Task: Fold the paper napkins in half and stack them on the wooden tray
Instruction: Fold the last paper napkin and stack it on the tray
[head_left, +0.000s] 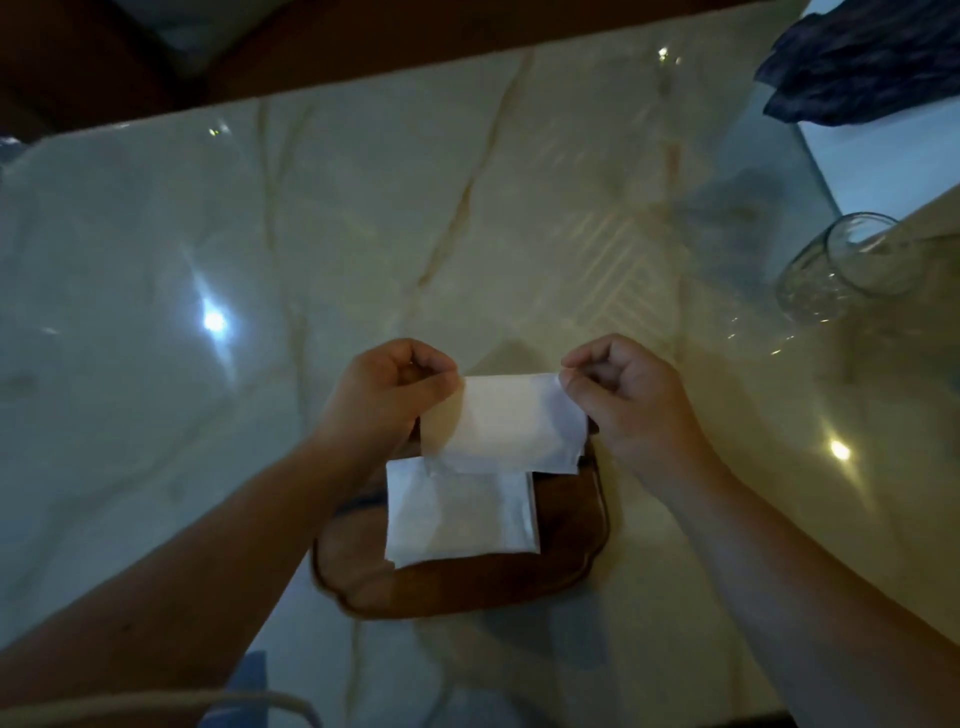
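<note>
A white paper napkin (511, 421) hangs in the air between my two hands, above the far end of the wooden tray (467, 587). My left hand (384, 395) pinches its upper left corner, and my right hand (623, 395) pinches its upper right corner. The napkin's lower edge overlaps a folded white napkin (462, 514) that lies flat on the dark brown tray. The tray sits on the marble table, close to me, and its far part is hidden behind the held napkin.
A clear drinking glass (841, 270) stands at the right side of the marble table (311, 234). Dark blue patterned cloth (862, 62) lies at the far right corner. The table's far edge runs along the top, with dark wood beyond it.
</note>
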